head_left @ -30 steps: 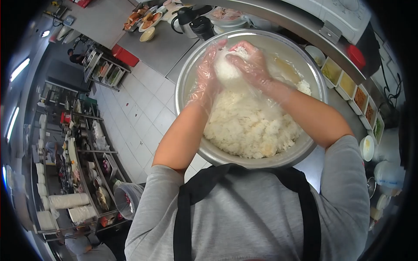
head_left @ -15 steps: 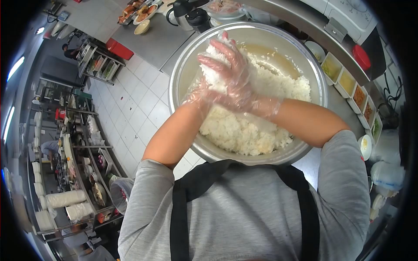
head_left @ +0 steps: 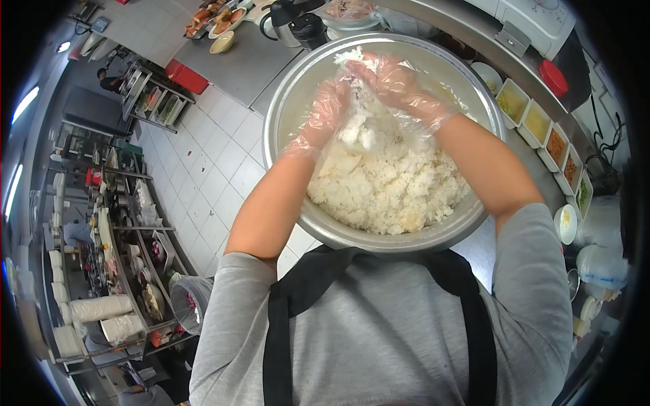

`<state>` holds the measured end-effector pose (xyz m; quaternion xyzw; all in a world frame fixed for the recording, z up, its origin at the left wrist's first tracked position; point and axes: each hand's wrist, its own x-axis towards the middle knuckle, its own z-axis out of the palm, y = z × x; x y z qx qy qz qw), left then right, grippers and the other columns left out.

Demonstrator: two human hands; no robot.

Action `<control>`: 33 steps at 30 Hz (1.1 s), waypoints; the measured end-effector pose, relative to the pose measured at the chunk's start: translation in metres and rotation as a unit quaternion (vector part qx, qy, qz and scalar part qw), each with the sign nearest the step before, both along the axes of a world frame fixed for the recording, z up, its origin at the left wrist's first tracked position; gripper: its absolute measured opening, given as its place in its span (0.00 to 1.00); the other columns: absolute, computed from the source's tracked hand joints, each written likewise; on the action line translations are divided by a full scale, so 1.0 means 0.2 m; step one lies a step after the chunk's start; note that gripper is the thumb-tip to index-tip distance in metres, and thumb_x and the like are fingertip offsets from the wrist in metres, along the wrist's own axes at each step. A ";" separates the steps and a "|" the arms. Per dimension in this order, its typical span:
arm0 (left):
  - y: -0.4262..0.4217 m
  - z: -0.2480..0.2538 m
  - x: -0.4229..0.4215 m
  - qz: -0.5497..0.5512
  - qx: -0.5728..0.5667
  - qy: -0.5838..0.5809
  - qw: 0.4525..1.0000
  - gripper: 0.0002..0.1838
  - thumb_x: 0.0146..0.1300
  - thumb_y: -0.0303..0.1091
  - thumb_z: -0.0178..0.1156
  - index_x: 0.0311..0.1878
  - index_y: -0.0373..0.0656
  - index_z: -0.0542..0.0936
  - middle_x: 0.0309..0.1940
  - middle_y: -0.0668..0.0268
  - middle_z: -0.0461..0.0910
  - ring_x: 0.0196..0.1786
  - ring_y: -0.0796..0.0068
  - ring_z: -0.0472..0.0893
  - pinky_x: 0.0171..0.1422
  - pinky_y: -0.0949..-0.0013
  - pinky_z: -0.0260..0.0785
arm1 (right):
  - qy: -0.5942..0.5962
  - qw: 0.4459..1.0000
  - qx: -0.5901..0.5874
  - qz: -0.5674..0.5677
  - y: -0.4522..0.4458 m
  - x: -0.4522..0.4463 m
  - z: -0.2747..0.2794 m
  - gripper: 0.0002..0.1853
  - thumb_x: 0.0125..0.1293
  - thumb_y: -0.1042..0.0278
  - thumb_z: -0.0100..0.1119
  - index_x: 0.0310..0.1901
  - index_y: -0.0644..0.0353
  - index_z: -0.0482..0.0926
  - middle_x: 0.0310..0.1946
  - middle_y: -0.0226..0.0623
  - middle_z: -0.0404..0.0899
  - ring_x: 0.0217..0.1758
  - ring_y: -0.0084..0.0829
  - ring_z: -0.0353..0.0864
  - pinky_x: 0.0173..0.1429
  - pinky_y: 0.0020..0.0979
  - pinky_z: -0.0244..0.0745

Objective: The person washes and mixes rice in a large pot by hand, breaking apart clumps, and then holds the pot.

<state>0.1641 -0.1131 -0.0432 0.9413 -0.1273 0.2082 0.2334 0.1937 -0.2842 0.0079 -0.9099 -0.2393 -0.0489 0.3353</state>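
Cooked white rice (head_left: 399, 186) is heaped in a large round metal bowl (head_left: 484, 196), mostly on the side near my body. My left hand (head_left: 328, 108), in a clear plastic glove, is curled over the bowl's far left part, against a clump of rice. Beside it my right hand (head_left: 393, 78), also gloved, bends its fingers over rice (head_left: 349, 57) at the top of the clump. The two hands nearly meet, and some rice shows below and between them. Thin liquid shows at the bowl's far right inside.
Trays of toppings (head_left: 537, 124) line the counter on the right, near a red lid (head_left: 553, 78). A black jug (head_left: 309, 30) and a cream bowl (head_left: 222, 42) stand beyond the bowl. Shelving (head_left: 139, 233) and a lined bin (head_left: 191, 301) are at left. A person (head_left: 108, 81) is far off.
My hands were pressed together around a rice clump, the right across the left. They have since moved apart and up, the right hand shifting right, with loose rice now showing between and below them.
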 end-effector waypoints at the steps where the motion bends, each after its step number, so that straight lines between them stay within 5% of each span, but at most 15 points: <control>1: 0.02 0.00 0.01 -0.022 -0.057 -0.001 0.998 0.10 0.67 0.35 0.51 0.44 0.39 0.76 0.40 0.52 0.79 0.36 0.55 0.80 0.41 0.56 0.71 | 0.035 0.999 -0.021 -0.005 -0.01 -0.02 0.04 0.34 0.68 0.35 0.41 0.66 0.52 0.66 0.60 0.50 0.71 0.63 0.50 0.70 0.68 0.47 0.61; 4: -0.01 0.22 -0.17 0.018 -0.270 0.296 0.916 0.15 0.69 0.33 0.51 0.57 0.45 0.71 0.52 0.56 0.78 0.48 0.64 0.79 0.51 0.59 0.70 | 0.041 0.998 -0.047 0.033 -0.04 -0.01 0.07 0.27 0.69 0.45 0.46 0.64 0.51 0.69 0.56 0.56 0.74 0.59 0.51 0.72 0.63 0.46 0.65; 7: 0.13 0.23 -0.23 -0.064 -0.276 0.352 0.892 0.24 0.64 0.36 0.58 0.63 0.46 0.68 0.56 0.54 0.75 0.56 0.62 0.76 0.58 0.58 0.68 | 0.073 0.993 -0.045 0.079 -0.07 -0.01 0.04 0.29 0.66 0.49 0.50 0.67 0.48 0.63 0.51 0.54 0.76 0.54 0.51 0.76 0.58 0.46 0.68; 10: 0.16 0.26 -0.30 -0.094 -0.063 0.346 0.931 0.35 0.58 0.39 0.66 0.68 0.46 0.64 0.59 0.55 0.74 0.62 0.63 0.72 0.65 0.62 0.64 | 0.064 0.948 -0.002 0.311 -0.13 0.12 -0.12 0.35 0.61 0.50 0.58 0.68 0.50 0.58 0.47 0.53 0.78 0.52 0.49 0.78 0.54 0.45 0.71; 13: 0.15 0.14 -0.29 -0.088 -0.006 0.305 0.948 0.46 0.42 0.44 0.77 0.66 0.48 0.66 0.61 0.58 0.73 0.63 0.65 0.73 0.65 0.63 0.66 | 0.091 0.945 -0.151 0.277 -0.03 -0.02 -0.13 0.41 0.56 0.50 0.65 0.68 0.53 0.57 0.45 0.51 0.79 0.53 0.44 0.78 0.51 0.43 0.73; 16: 0.12 0.11 -0.16 -0.083 -0.108 0.395 0.909 0.45 0.46 0.41 0.75 0.66 0.39 0.64 0.60 0.57 0.73 0.63 0.64 0.72 0.67 0.61 0.64 | 0.155 0.948 -0.156 0.229 0.06 -0.16 -0.07 0.46 0.54 0.48 0.69 0.70 0.54 0.56 0.51 0.49 0.78 0.58 0.39 0.75 0.52 0.43 0.74; 19: 0.09 0.17 -0.14 -0.011 -0.327 0.374 0.868 0.37 0.55 0.42 0.67 0.65 0.38 0.63 0.57 0.55 0.74 0.62 0.63 0.73 0.68 0.61 0.64 | 0.212 0.939 0.130 0.239 0.05 0.01 -0.20 0.44 0.55 0.48 0.69 0.69 0.53 0.57 0.52 0.44 0.77 0.57 0.37 0.75 0.51 0.40 0.75; 22: 0.00 0.40 -0.21 -0.086 -0.618 0.363 0.692 0.29 0.60 0.45 0.60 0.58 0.35 0.70 0.57 0.51 0.73 0.60 0.59 0.73 0.67 0.59 0.66 | 0.346 0.878 0.257 0.207 0.00 0.01 0.09 0.43 0.56 0.50 0.69 0.69 0.54 0.57 0.55 0.42 0.75 0.56 0.37 0.75 0.53 0.39 0.74; 25: -0.06 0.44 -0.16 -0.115 -0.635 0.303 0.701 0.25 0.61 0.47 0.57 0.53 0.37 0.72 0.52 0.52 0.74 0.55 0.57 0.76 0.59 0.54 0.70 | 0.213 0.888 0.346 0.214 0.07 0.06 0.03 0.39 0.58 0.51 0.67 0.67 0.56 0.60 0.57 0.44 0.75 0.56 0.38 0.76 0.54 0.36 0.73; 29: -0.15 0.40 -0.10 -0.078 -0.712 0.266 0.645 0.22 0.64 0.48 0.55 0.50 0.38 0.73 0.46 0.55 0.77 0.48 0.62 0.78 0.52 0.55 0.72 | 0.010 0.963 0.256 0.079 0.10 0.04 0.00 0.27 0.61 0.58 0.63 0.59 0.62 0.70 0.48 0.42 0.79 0.51 0.33 0.77 0.54 0.32 0.72; 31: -0.19 0.31 -0.04 -0.010 -0.713 0.220 0.665 0.20 0.68 0.47 0.51 0.52 0.40 0.72 0.46 0.57 0.76 0.48 0.62 0.78 0.51 0.58 0.73 | -0.086 0.972 0.217 -0.005 0.12 -0.06 -0.03 0.22 0.62 0.60 0.60 0.54 0.64 0.74 0.42 0.41 0.80 0.48 0.32 0.77 0.52 0.31 0.71; 33: -0.18 0.25 -0.02 0.017 -0.703 0.215 0.678 0.19 0.70 0.47 0.49 0.52 0.43 0.73 0.45 0.60 0.76 0.47 0.63 0.78 0.50 0.60 0.73 | -0.046 0.963 0.265 0.020 0.13 -0.06 -0.07 0.22 0.61 0.58 0.61 0.52 0.64 0.74 0.39 0.42 0.79 0.45 0.33 0.78 0.51 0.33 0.72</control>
